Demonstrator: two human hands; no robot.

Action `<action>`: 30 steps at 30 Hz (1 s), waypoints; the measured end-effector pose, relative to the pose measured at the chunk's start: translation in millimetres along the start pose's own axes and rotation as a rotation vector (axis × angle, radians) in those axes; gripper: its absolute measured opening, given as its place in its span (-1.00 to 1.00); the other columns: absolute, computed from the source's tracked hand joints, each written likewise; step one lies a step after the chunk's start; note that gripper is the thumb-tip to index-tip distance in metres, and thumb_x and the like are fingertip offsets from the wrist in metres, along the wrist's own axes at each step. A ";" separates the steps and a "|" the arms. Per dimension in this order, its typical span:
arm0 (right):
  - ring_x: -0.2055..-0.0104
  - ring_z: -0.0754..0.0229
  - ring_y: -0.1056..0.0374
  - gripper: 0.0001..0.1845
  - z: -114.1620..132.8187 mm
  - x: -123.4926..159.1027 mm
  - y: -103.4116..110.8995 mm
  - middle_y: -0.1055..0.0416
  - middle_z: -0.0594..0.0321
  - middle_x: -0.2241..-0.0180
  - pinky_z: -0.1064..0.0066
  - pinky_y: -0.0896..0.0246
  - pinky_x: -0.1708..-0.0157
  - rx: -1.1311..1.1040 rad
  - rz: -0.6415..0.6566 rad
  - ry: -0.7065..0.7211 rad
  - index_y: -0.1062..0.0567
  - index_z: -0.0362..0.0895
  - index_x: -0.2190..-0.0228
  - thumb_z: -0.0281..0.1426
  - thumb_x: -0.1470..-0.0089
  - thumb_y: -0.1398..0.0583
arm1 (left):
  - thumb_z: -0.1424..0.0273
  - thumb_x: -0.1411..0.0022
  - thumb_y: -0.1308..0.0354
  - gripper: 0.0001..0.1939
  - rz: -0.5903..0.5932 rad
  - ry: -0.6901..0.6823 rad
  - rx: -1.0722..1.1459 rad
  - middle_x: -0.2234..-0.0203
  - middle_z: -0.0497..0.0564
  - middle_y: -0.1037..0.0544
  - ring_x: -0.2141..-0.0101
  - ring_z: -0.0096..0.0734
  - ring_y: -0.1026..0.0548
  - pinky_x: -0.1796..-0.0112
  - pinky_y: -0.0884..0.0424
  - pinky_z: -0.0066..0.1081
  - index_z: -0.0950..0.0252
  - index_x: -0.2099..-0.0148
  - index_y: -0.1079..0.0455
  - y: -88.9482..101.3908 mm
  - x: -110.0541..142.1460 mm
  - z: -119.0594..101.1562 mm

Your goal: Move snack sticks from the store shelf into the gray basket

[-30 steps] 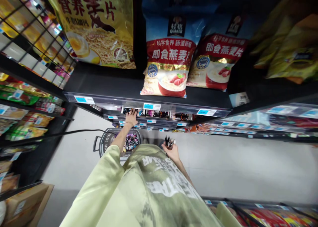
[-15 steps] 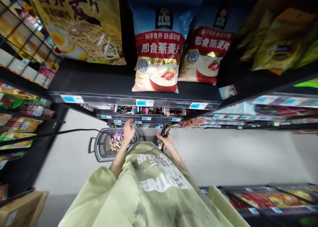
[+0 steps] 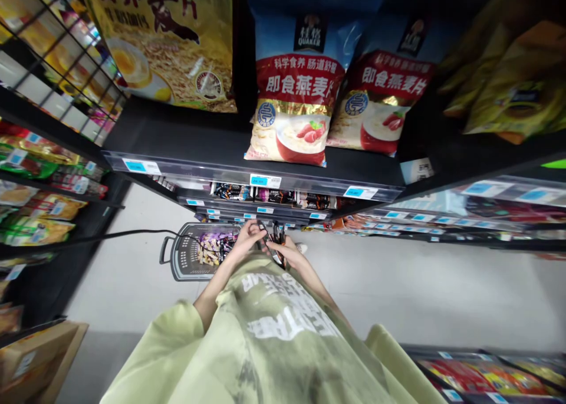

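Both hands (image 3: 248, 237) hold dark packets (image 3: 278, 237) between them.

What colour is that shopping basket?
The shopping basket is grey; the head view shows it best.

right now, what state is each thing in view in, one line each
Left hand: at the dark packets, grip unclear
Right hand: closed on them
Dark packets: bunched, held
Basket: on the floor, partly filled
Front Quaker bag: standing on shelf
Yellow oat bag: standing, top out of frame
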State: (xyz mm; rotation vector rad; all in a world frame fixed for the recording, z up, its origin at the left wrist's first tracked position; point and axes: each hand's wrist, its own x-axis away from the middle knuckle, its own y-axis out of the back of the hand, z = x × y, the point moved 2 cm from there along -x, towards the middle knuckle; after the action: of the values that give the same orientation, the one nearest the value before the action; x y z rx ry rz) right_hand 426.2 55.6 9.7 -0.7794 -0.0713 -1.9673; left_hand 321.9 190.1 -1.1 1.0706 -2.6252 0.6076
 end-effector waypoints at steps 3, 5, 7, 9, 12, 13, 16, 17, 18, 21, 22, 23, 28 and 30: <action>0.44 0.14 -0.50 -0.60 -7.6 5.1 9.0 -0.54 0.28 0.48 0.38 -0.39 0.47 -0.023 -0.084 -0.033 -0.57 -0.12 0.39 -0.15 0.25 -0.47 | 0.18 0.04 -0.45 -0.59 -0.153 0.003 0.045 0.53 -0.20 -0.31 0.52 -0.59 -0.32 0.48 -0.25 -0.55 0.25 0.30 -0.34 6.1 -1.7 -5.3; 0.49 0.16 -0.48 -0.57 -14.1 8.1 13.4 -0.52 0.30 0.51 0.40 -0.36 0.51 -0.041 -0.118 -0.042 -0.56 -0.13 0.41 -0.16 0.31 -0.49 | 0.15 0.05 -0.45 -0.58 -0.236 0.021 0.059 0.52 -0.18 -0.31 0.54 -0.60 -0.27 0.53 -0.19 -0.55 0.24 0.35 -0.31 11.1 -3.6 -9.8; 0.54 0.20 -0.44 -0.53 -18.3 11.0 15.9 -0.52 0.31 0.51 0.41 -0.34 0.52 -0.048 -0.136 -0.025 -0.55 -0.14 0.38 -0.16 0.32 -0.50 | 0.12 0.08 -0.45 -0.56 -0.261 0.033 0.065 0.50 -0.17 -0.31 0.53 -0.58 -0.27 0.53 -0.20 -0.54 0.23 0.36 -0.30 15.3 -5.5 -12.9; 0.58 0.24 -0.40 -0.50 -18.9 13.4 17.4 -0.52 0.32 0.51 0.41 -0.32 0.54 -0.038 -0.165 0.007 -0.56 -0.14 0.36 -0.13 0.33 -0.50 | 0.10 0.11 -0.47 -0.53 -0.249 0.039 0.068 0.49 -0.16 -0.30 0.50 -0.55 -0.30 0.50 -0.25 -0.53 0.21 0.35 -0.29 18.1 -6.6 -13.6; 0.65 0.27 -0.31 -0.48 -15.5 15.4 17.9 -0.45 0.36 0.60 0.42 -0.27 0.58 0.000 -0.181 0.005 -0.55 -0.14 0.35 -0.03 0.25 -0.46 | 0.06 0.12 -0.46 -0.49 -0.155 0.033 0.101 0.44 -0.12 -0.34 0.42 -0.47 -0.38 0.39 -0.37 -0.45 0.18 0.30 -0.28 17.7 -6.3 -13.1; 0.67 0.28 -0.28 -0.48 -13.9 15.4 17.3 -0.41 0.38 0.66 0.44 -0.23 0.61 0.015 -0.169 -0.008 -0.55 -0.14 0.35 0.01 0.20 -0.43 | 0.04 0.09 -0.44 -0.50 -0.112 0.018 0.119 0.40 -0.09 -0.37 0.37 -0.44 -0.42 0.35 -0.40 -0.41 0.18 0.28 -0.28 16.4 -5.7 -13.6; 0.71 0.31 -0.20 -0.48 -8.8 13.9 11.6 -0.33 0.41 0.72 0.48 -0.09 0.68 0.043 -0.080 -0.040 -0.56 -0.15 0.35 0.06 0.08 -0.35 | -0.01 -0.09 -0.29 -0.58 -0.032 -0.058 0.138 0.25 0.00 -0.42 0.27 -0.36 -0.45 0.21 -0.44 -0.27 0.15 0.19 -0.30 11.4 -2.6 -19.2; 0.71 0.32 -0.19 -0.49 -7.1 13.1 8.3 -0.36 0.40 0.70 0.49 -0.06 0.69 0.049 -0.038 -0.041 -0.57 -0.15 0.34 0.04 0.08 -0.36 | -0.01 -0.16 -0.23 -0.62 -0.026 -0.079 0.138 0.23 0.02 -0.42 0.26 -0.35 -0.44 0.18 -0.44 -0.24 0.15 0.17 -0.32 9.7 -1.4 -21.8; 0.71 0.33 -0.18 -0.50 -5.5 12.1 4.6 -0.40 0.39 0.67 0.50 -0.03 0.70 0.056 0.002 -0.039 -0.58 -0.16 0.33 0.01 0.10 -0.38 | 0.00 -0.22 -0.17 -0.64 -0.030 -0.093 0.140 0.24 0.04 -0.42 0.27 -0.35 -0.43 0.18 -0.43 -0.23 0.15 0.14 -0.34 8.1 -0.2 -24.4; 0.70 0.37 -0.14 -0.51 -3.0 8.9 -6.7 -0.49 0.36 0.56 0.52 0.01 0.70 0.077 0.060 -0.037 -0.58 -0.16 0.30 -0.11 0.22 -0.46 | -0.05 -0.34 0.06 -0.55 -0.082 -0.111 0.187 0.33 0.06 -0.39 0.34 -0.34 -0.40 0.23 -0.42 -0.22 0.17 0.06 -0.40 4.5 2.4 -30.9; 0.69 0.38 -0.14 -0.52 -2.9 7.8 -9.6 -0.49 0.37 0.56 0.52 0.01 0.70 0.079 0.057 -0.036 -0.58 -0.16 0.31 -0.13 0.24 -0.47 | -0.10 -0.35 0.14 -0.48 -0.109 -0.119 0.200 0.36 0.06 -0.37 0.36 -0.33 -0.38 0.25 -0.41 -0.23 0.17 0.04 -0.41 3.9 2.8 -32.4; 0.69 0.39 -0.14 -0.53 -3.0 6.6 -11.7 -0.47 0.38 0.56 0.52 -0.01 0.69 0.078 0.044 -0.030 -0.58 -0.16 0.32 -0.15 0.26 -0.48 | -0.14 -0.34 0.20 -0.41 -0.135 -0.126 0.203 0.38 0.05 -0.36 0.37 -0.33 -0.37 0.26 -0.40 -0.23 0.16 0.02 -0.41 3.8 2.9 -33.6; 0.62 0.33 -0.22 -0.55 -4.6 3.4 -8.5 -0.44 0.37 0.57 0.50 -0.09 0.62 0.087 -0.152 0.073 -0.55 -0.15 0.37 -0.17 0.29 -0.48 | -0.12 -0.24 -0.07 -0.49 -0.148 -0.090 0.129 0.29 0.03 -0.45 0.30 -0.34 -0.43 0.21 -0.41 -0.29 0.13 -0.01 -0.42 9.7 -0.6 -32.4; 0.61 0.30 -0.24 -0.54 -4.2 4.9 -1.7 -0.44 0.36 0.57 0.47 -0.13 0.60 0.088 -0.285 0.125 -0.54 -0.14 0.36 -0.14 0.28 -0.46 | 0.03 -0.13 -0.28 -0.54 -0.150 -0.063 0.110 0.27 0.01 -0.49 0.30 -0.37 -0.46 0.21 -0.41 -0.33 0.16 0.01 -0.44 17.0 -2.3 -28.5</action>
State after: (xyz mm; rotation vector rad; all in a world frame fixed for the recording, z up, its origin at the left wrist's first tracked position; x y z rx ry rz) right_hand 421.2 51.1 9.6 -0.6133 -0.2028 -2.2617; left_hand 313.3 215.6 18.4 1.3254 -2.5592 0.7029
